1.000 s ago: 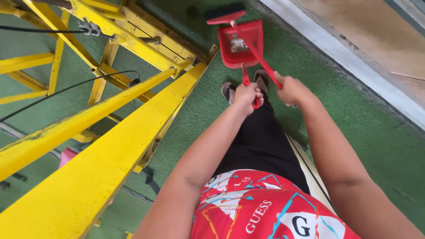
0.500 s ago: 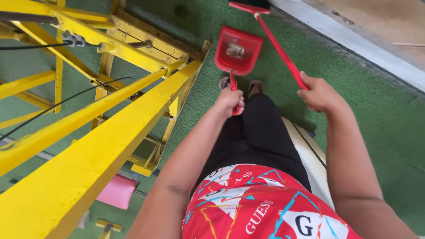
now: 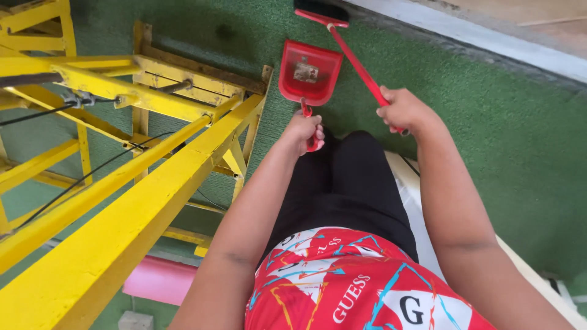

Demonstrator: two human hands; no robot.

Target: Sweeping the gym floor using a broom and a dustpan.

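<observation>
My left hand (image 3: pixel 304 130) grips the handle of a red dustpan (image 3: pixel 309 74) that rests on the green carpet (image 3: pixel 477 116) in front of my feet. A small scrap of debris lies inside the pan. My right hand (image 3: pixel 405 110) holds the red handle of a brush (image 3: pixel 358 61). Its dark bristle head (image 3: pixel 321 10) sits on the carpet just beyond the dustpan's open edge. Both arms reach forward over my black trousers.
A large yellow metal frame (image 3: pixel 140 177) with black cables fills the left side, close to my left arm. A grey kerb (image 3: pixel 477 33) runs along the top right. A pink object (image 3: pixel 160 280) lies under the frame. A white board (image 3: pixel 416 189) lies by my right leg.
The dustpan has come down onto the carpet and sits flatter. The brush has swung so its head now lies beyond the pan's mouth. The view has tilted downward.
</observation>
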